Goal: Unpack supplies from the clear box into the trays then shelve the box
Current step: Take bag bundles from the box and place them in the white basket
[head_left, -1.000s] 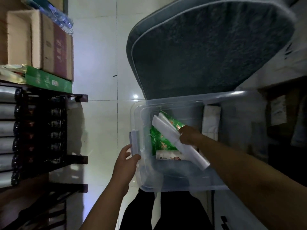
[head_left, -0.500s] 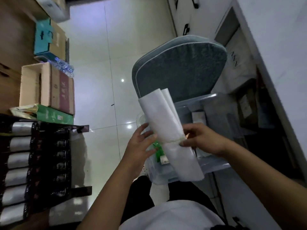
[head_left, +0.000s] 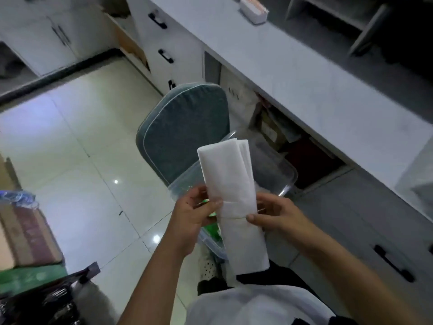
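A long white folded bundle (head_left: 234, 184), bound round its middle, is held upright in front of me, above the clear box (head_left: 284, 170). My left hand (head_left: 194, 212) pinches the bundle's left side at the band. My right hand (head_left: 274, 214) grips its right side at the same height, thumb across the front. The clear box rests on my lap against a grey-green chair cushion (head_left: 187, 127). Something green (head_left: 210, 231) shows inside the box, below my left hand. No trays are in view.
A long grey counter (head_left: 304, 73) runs along the right, with drawers with black handles (head_left: 391, 263) and an open cubby below. A small white box (head_left: 254, 9) lies on the counter. At the left a dark rack holds cardboard boxes (head_left: 25, 238). White tiled floor (head_left: 82, 148) spreads ahead.
My right hand lifted the white bundle out of the clear box. My left hand let go of the box's side and took the bundle. My view swung up toward the counter.
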Action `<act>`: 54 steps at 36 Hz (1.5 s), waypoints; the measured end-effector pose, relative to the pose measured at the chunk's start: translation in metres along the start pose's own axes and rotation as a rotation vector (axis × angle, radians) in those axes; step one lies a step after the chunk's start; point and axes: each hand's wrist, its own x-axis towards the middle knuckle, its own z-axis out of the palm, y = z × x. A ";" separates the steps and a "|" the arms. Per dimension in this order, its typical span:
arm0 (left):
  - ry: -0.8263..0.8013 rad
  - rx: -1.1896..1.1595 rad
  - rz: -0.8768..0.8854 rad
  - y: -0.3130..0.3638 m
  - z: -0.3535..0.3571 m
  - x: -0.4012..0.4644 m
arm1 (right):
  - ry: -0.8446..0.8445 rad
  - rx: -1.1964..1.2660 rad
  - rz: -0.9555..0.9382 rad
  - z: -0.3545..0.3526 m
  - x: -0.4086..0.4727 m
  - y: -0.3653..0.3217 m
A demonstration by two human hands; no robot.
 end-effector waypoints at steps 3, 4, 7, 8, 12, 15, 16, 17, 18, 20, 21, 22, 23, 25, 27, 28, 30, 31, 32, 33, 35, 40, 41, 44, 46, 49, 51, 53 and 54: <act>-0.068 -0.007 -0.014 0.003 0.021 0.001 | 0.114 0.065 -0.050 -0.011 -0.020 0.003; -0.093 -0.002 -0.021 0.004 0.027 0.002 | 0.146 0.070 -0.063 -0.016 -0.026 0.004; -0.163 0.029 -0.050 0.006 0.048 0.005 | 0.211 0.076 -0.090 -0.031 -0.041 0.007; -0.179 0.036 -0.063 0.006 0.055 0.006 | 0.232 0.081 -0.098 -0.036 -0.045 0.010; -0.206 0.087 -0.114 0.002 0.084 0.009 | 0.297 0.153 -0.081 -0.055 -0.058 0.024; -0.218 0.120 -0.157 -0.005 0.105 0.009 | 0.306 0.199 -0.058 -0.069 -0.070 0.038; -0.217 0.127 -0.164 -0.007 0.112 0.009 | 0.312 0.217 -0.057 -0.074 -0.073 0.043; -0.213 0.131 -0.168 -0.008 0.119 0.009 | 0.323 0.236 -0.060 -0.079 -0.075 0.048; -0.207 0.133 -0.168 -0.011 0.127 0.009 | 0.337 0.252 -0.063 -0.083 -0.076 0.053; -0.193 0.132 -0.159 -0.017 0.140 0.012 | 0.355 0.278 -0.063 -0.092 -0.076 0.062; -0.187 0.133 -0.156 -0.021 0.146 0.013 | 0.355 0.281 -0.055 -0.098 -0.075 0.065; -0.183 0.132 -0.149 -0.022 0.149 0.014 | 0.354 0.265 -0.047 -0.102 -0.074 0.066; -0.183 0.130 -0.142 -0.023 0.152 0.014 | 0.350 0.242 -0.042 -0.106 -0.073 0.065; -0.184 0.129 -0.133 -0.024 0.157 0.017 | 0.347 0.231 -0.049 -0.113 -0.072 0.066; -0.189 0.128 -0.132 -0.023 0.158 0.021 | 0.358 0.229 -0.058 -0.116 -0.070 0.064; -0.198 0.134 -0.132 -0.022 0.158 0.023 | 0.368 0.221 -0.060 -0.117 -0.069 0.064; -0.224 0.152 -0.152 -0.022 0.158 0.031 | 0.393 0.203 -0.061 -0.119 -0.068 0.064; -0.236 0.151 -0.173 -0.023 0.157 0.035 | 0.412 0.195 -0.057 -0.118 -0.068 0.065; -0.246 0.139 -0.200 -0.025 0.155 0.042 | 0.442 0.188 -0.051 -0.118 -0.067 0.067; -0.251 0.121 -0.227 -0.028 0.153 0.050 | 0.481 0.184 -0.047 -0.116 -0.065 0.069; -0.217 0.103 -0.272 -0.037 0.146 0.069 | 0.580 0.174 -0.025 -0.111 -0.058 0.074; 0.058 0.159 -0.465 -0.072 0.113 0.129 | 0.810 0.158 0.064 -0.094 -0.033 0.092; 0.084 0.175 -0.529 -0.080 0.105 0.142 | 0.841 0.153 0.085 -0.091 -0.028 0.095; 0.081 0.251 -0.664 -0.096 0.080 0.184 | 0.940 0.143 0.177 -0.081 -0.015 0.102; 0.064 0.279 -0.725 -0.104 0.068 0.213 | 1.012 0.121 0.250 -0.074 -0.007 0.107; 0.026 0.317 -0.781 -0.124 0.056 0.263 | 1.066 0.049 0.383 -0.062 0.012 0.117; -0.018 0.349 -0.789 -0.142 0.053 0.298 | 1.081 -0.006 0.468 -0.057 0.028 0.128; -0.033 0.402 -0.808 -0.156 0.053 0.327 | 1.095 -0.034 0.532 -0.056 0.044 0.139; -0.026 0.436 -0.825 -0.165 0.053 0.341 | 1.098 -0.040 0.554 -0.056 0.052 0.145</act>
